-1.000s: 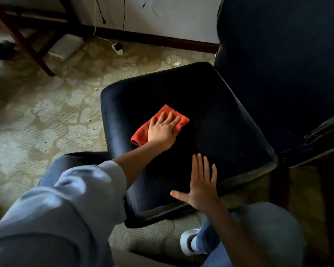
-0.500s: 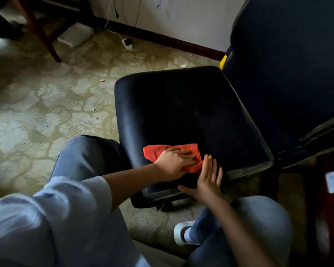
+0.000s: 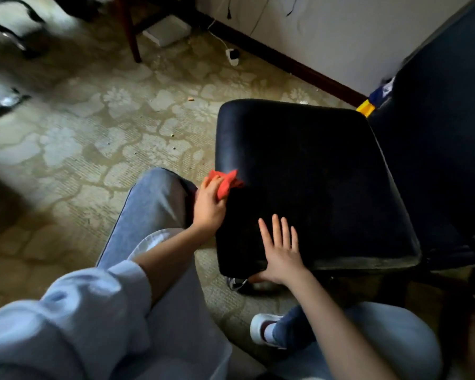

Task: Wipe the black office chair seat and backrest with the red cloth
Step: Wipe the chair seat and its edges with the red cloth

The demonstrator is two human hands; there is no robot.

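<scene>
At the near left edge of the black seat (image 3: 307, 174), the left hand (image 3: 209, 207) was closed around a bunched red cloth (image 3: 225, 181), pressing it against the seat's rounded left side. Most of the cloth stuck out beyond the fingers, crumpled into a small wad that touched the dark padding just where the top surface rolled over into the side. The right hand (image 3: 281, 249) lay flat and open on the near part of the seat, fingers spread and pointing toward the far side, with the thumb hooked down over the near edge; it held nothing. The two hands were near each other but apart.

To the right, the dark backrest (image 3: 444, 138) rose from the far right side of the seat and filled the right edge of the view. A small yellow and blue object (image 3: 368, 105) showed in the gap between the seat and backrest at the far corner.

Both legs were in light blue jeans (image 3: 154, 209), the left knee raised just beside the seat's left side. A white shoe (image 3: 263, 329) rested on the patterned carpet (image 3: 93, 138) near the seat's front. Farther off, a white charger (image 3: 232, 56) with its cable lay on the floor close to the dark baseboard (image 3: 299, 67).
</scene>
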